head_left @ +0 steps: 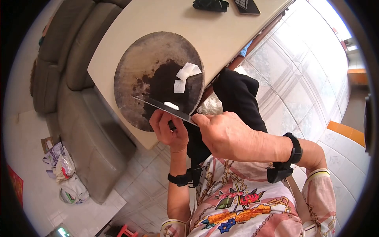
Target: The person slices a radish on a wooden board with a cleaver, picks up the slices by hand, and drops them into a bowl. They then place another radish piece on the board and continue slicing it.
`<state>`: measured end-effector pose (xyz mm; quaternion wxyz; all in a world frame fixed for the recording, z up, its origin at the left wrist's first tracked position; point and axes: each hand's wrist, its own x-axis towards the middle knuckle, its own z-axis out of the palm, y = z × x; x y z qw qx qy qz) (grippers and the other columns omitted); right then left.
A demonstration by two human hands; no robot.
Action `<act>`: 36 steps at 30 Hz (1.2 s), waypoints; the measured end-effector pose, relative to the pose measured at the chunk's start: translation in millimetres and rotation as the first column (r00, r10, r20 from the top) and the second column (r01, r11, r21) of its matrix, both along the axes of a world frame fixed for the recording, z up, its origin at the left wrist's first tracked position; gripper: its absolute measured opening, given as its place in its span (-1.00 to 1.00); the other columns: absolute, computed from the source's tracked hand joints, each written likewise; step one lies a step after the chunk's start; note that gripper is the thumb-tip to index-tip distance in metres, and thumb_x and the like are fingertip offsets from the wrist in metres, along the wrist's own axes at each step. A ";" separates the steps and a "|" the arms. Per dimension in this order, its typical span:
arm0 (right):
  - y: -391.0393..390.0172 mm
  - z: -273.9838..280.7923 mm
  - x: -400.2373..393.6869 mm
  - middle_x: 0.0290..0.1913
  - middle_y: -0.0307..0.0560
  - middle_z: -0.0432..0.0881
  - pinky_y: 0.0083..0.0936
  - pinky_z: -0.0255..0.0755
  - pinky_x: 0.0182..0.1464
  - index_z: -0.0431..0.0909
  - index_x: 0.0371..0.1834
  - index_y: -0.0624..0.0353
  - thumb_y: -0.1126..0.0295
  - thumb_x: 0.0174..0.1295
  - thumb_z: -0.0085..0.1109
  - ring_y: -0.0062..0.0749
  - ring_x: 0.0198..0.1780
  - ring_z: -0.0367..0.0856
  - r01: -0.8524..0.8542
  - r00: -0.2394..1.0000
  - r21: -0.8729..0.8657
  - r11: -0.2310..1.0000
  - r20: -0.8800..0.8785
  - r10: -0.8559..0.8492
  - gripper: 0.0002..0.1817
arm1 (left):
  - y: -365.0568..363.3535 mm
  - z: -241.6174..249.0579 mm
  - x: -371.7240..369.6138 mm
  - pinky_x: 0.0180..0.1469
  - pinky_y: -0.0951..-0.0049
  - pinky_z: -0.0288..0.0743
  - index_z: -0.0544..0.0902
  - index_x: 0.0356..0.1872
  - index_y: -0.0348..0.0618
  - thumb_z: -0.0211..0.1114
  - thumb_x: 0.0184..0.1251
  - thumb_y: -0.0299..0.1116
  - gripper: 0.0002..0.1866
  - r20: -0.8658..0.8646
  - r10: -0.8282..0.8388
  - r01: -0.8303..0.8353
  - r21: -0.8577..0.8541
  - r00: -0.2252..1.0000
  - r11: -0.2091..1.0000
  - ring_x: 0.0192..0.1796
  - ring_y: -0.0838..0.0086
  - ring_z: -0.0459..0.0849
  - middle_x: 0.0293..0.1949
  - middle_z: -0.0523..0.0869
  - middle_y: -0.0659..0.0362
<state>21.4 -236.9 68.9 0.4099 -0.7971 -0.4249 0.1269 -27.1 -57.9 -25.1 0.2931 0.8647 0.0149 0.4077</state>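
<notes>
A round wooden board [132, 75] with a dark wet patch lies on the table. My right hand [223, 132] is closed round the handle end of a knife [164, 106], whose blade points to the upper left over the board. Below the blade, at the board's near edge, my left hand [169, 130] has its fingers curled up against a white piece [171, 105], partly hidden by the knife. Several white flat pieces [188, 71] lie together on the right part of the board, apart from both hands.
The cream table [221, 33] carries a dark case [210, 5] and a phone-like device [248, 6] at its far end. A grey sofa [87, 130] stands to the left, with plastic bags [65, 166] beyond it. Tiled floor [292, 71] lies to the right.
</notes>
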 end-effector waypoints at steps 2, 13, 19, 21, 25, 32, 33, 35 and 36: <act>2.1 0.2 -3.0 -0.74 0.05 0.42 -0.23 0.36 -0.62 0.34 -0.09 0.48 0.58 -0.04 0.12 -0.02 -0.66 0.51 0.017 1.000 -0.010 1.000 0.005 -0.017 -0.61 | 0.3 0.0 1.3 -0.27 0.34 0.48 0.57 -0.19 -0.31 0.21 0.21 -0.57 -0.85 0.013 0.003 -0.003 0.014 1.000 1.000 -0.18 0.21 0.55 -0.15 0.53 0.00; 20.2 1.7 16.3 -0.74 0.10 0.40 -0.21 0.30 -0.64 0.31 -0.39 0.40 0.59 -0.06 0.11 0.05 -0.67 0.47 0.007 1.000 0.047 0.999 -0.013 -0.006 -0.80 | -1.2 6.0 -0.6 -0.26 0.34 0.48 0.58 -0.24 -0.31 0.22 0.22 -0.53 -0.88 -0.015 -0.002 0.002 -0.036 1.000 0.999 -0.18 0.21 0.55 -0.17 0.54 0.01; 38.1 -0.9 24.6 -0.70 0.16 0.46 -0.18 0.40 -0.56 0.37 -0.47 0.42 0.54 -0.06 0.15 0.08 -0.58 0.56 0.016 0.999 0.002 1.000 -0.048 -0.016 -0.82 | 1.0 5.5 -1.1 -0.27 0.34 0.47 0.56 -0.22 -0.29 0.22 0.22 -0.53 -0.87 -0.019 -0.019 0.020 0.048 1.000 0.999 -0.18 0.21 0.55 -0.17 0.53 0.01; 45.2 -9.7 25.5 -0.65 0.21 0.51 -0.19 0.45 -0.51 0.42 -0.49 0.42 0.49 -0.05 0.18 0.10 -0.52 0.60 -0.001 1.000 0.005 1.000 -0.014 0.001 -0.81 | -1.3 8.1 -1.1 -0.26 0.34 0.48 0.55 -0.21 -0.28 0.24 0.21 -0.52 -0.85 -0.019 -0.003 0.003 0.024 1.000 1.000 -0.17 0.21 0.55 -0.16 0.53 0.01; 56.3 -16.6 29.1 -0.61 0.22 0.55 -0.19 0.48 -0.48 0.47 -0.52 0.40 0.43 -0.07 0.21 0.09 -0.50 0.62 -0.011 1.000 0.001 1.000 -0.006 0.011 -0.79 | -4.4 11.5 0.6 -0.25 0.34 0.48 0.55 -0.20 -0.27 0.26 0.20 -0.51 -0.84 -0.007 -0.008 0.008 0.036 1.000 0.999 -0.16 0.20 0.55 -0.17 0.54 0.01; 43.5 -32.1 57.5 -0.55 0.28 0.52 -0.23 0.46 -0.33 0.48 -0.57 0.41 0.49 0.05 0.03 0.03 -0.40 0.60 0.012 0.983 0.015 1.000 -0.183 -0.009 -0.83 | -1.5 4.4 0.7 -0.19 0.35 0.52 0.57 -0.23 -0.30 0.27 0.16 -0.58 -0.85 -0.013 0.031 -0.031 0.007 0.999 0.999 -0.17 0.20 0.57 -0.14 0.55 -0.01; 40.2 -39.6 63.2 -0.58 0.24 0.50 -0.26 0.45 -0.38 0.46 -0.57 0.43 0.50 0.05 0.01 -0.04 -0.45 0.59 0.003 0.997 0.093 0.996 -0.073 0.004 -0.83 | -2.7 4.9 1.1 -0.17 0.37 0.51 0.57 -0.21 -0.30 0.24 0.21 -0.56 -0.87 -0.003 0.023 -0.023 -0.004 1.000 1.000 -0.16 0.24 0.57 -0.13 0.56 0.00; 39.2 -38.4 71.3 -0.67 0.03 0.47 -0.43 0.36 -0.54 0.43 -0.60 0.41 0.48 0.09 -0.04 -0.38 -0.62 0.51 0.131 0.946 0.185 0.974 -0.318 -0.066 -0.80 | -3.0 4.3 1.8 -0.12 0.37 0.50 0.57 -0.19 -0.29 0.27 0.20 -0.55 -0.84 0.004 0.006 -0.005 -0.033 1.000 0.999 -0.15 0.25 0.58 -0.12 0.58 0.00; 36.5 -29.7 72.9 -0.67 0.03 0.47 -0.43 0.36 -0.54 0.43 -0.60 0.41 0.48 0.09 -0.04 -0.38 -0.62 0.51 0.124 0.950 0.191 0.974 -0.307 -0.061 -0.80 | -2.9 4.3 1.7 -0.12 0.37 0.50 0.57 -0.19 -0.29 0.27 0.20 -0.55 -0.84 0.017 0.010 -0.010 -0.030 1.000 1.000 -0.15 0.25 0.58 -0.12 0.58 0.00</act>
